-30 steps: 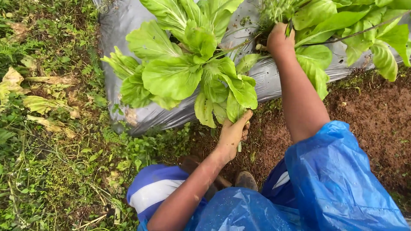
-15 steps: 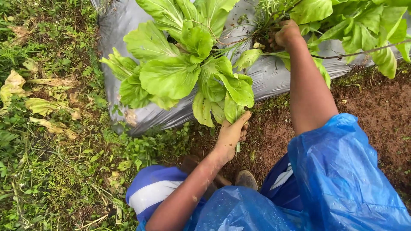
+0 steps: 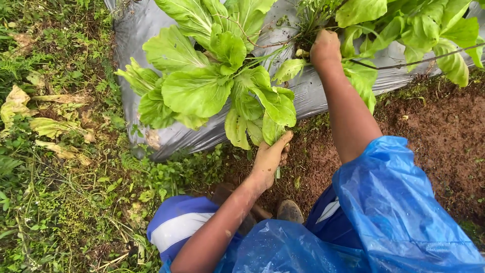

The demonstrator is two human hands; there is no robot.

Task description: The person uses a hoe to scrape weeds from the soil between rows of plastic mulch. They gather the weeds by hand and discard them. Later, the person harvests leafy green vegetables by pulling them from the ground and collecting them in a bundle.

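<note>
- Nearest the viewer, a blue raincoat (image 3: 394,212) covers the person's body and right shoulder; a muddy shoe (image 3: 289,210) shows on the brown soil (image 3: 444,136) below the hands.
- The left hand (image 3: 269,159) is closed around the stems of a bunch of greens (image 3: 262,108); the thumb points up beside the leaves, which fan out above the fist.
- Left of that hand, grass (image 3: 55,192) and yellowed dead leaves (image 3: 45,126) cover the ground.
- Just beyond the held bunch, a large leafy plant (image 3: 197,83) spreads over grey plastic sheet (image 3: 146,35).
- Farther out, the right hand (image 3: 326,48) is fisted at the base of another plant (image 3: 404,30); what lies inside the fist is hidden, so I cannot tell what it holds.
- A thin stalk (image 3: 419,59) runs right from beside that fist, across the leaves.
</note>
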